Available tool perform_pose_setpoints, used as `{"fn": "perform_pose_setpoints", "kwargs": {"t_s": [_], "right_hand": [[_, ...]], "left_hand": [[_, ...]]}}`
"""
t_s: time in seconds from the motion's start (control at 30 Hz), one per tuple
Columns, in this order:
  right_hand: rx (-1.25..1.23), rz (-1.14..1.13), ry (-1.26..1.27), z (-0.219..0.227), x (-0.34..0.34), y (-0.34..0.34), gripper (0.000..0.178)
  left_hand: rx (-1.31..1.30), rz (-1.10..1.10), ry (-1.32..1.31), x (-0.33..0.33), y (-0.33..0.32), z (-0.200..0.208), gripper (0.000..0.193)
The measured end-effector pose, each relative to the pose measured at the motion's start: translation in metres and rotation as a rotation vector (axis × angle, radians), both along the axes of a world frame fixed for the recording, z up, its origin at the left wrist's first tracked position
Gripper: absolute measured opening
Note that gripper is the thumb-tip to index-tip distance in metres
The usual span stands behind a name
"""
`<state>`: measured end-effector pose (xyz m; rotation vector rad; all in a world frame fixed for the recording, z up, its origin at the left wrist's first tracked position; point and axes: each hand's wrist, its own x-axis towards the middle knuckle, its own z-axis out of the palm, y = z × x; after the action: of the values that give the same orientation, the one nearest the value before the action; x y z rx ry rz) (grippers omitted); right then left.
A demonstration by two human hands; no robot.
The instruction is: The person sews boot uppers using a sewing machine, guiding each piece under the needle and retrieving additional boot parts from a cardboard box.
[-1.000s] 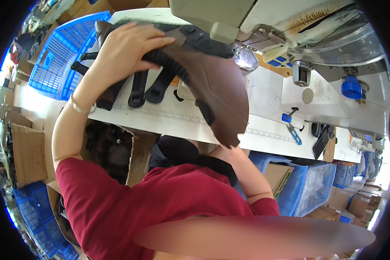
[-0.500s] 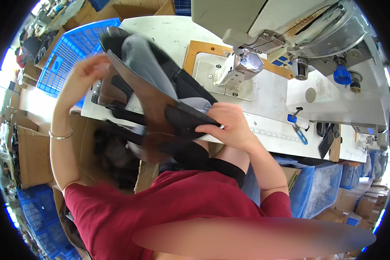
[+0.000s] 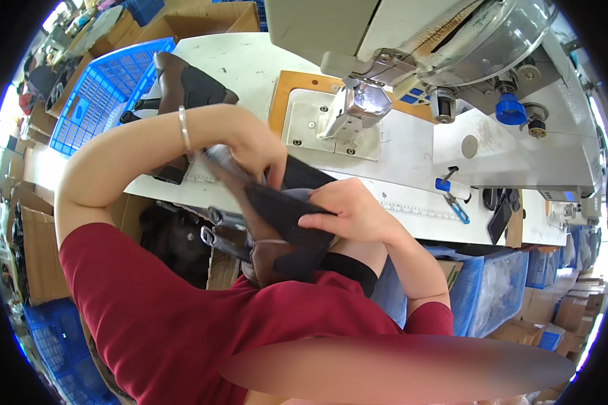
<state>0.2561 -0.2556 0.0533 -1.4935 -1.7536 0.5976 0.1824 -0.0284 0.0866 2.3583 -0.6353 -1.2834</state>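
Over my lap and the table's front edge is a brown-and-black piece (image 3: pixel 287 212) with a grey lining and straps, shaped like a boot upper. A metal buckle (image 3: pixel 209 236) hangs at its left side. My right hand (image 3: pixel 351 212) grips its black edge, the thumb lying on top. My left hand (image 3: pixel 253 148) reaches across from the left, its curled fingers at the upper opening; their tips are partly hidden there. A similar brown-and-black piece (image 3: pixel 192 84) lies on the table at the far left, partly covered by my left forearm.
A sewing machine (image 3: pixel 365 108) stands on the white table (image 3: pixel 412 152) beyond my hands. Blue-handled snips (image 3: pixel 456 202) and a phone (image 3: pixel 500 223) lie to the right. Blue basket (image 3: pixel 101 91) at far left; open carton (image 3: pixel 132 216) with dark pieces below the left table edge.
My left hand has swung right, from beyond the piece's left side onto its upper opening. The piece has come down toward my lap and its opening has narrowed. My right hand keeps its grip.
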Motion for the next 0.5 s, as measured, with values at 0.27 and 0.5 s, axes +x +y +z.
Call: {"fn": "perform_pose_setpoints", "kwargs": {"t_s": [0.27, 0.5], "right_hand": [[0.034, -0.509, 0.662, -0.018, 0.02, 0.006, 0.028], [0.424, -0.747, 1.135, -0.041, -0.011, 0.03, 0.022]], "left_hand": [[0.336, 0.585, -1.747, -0.03, 0.031, 0.092, 0.017], [0.611, 0.5, -1.122, -0.112, -0.109, 0.014, 0.061]]}}
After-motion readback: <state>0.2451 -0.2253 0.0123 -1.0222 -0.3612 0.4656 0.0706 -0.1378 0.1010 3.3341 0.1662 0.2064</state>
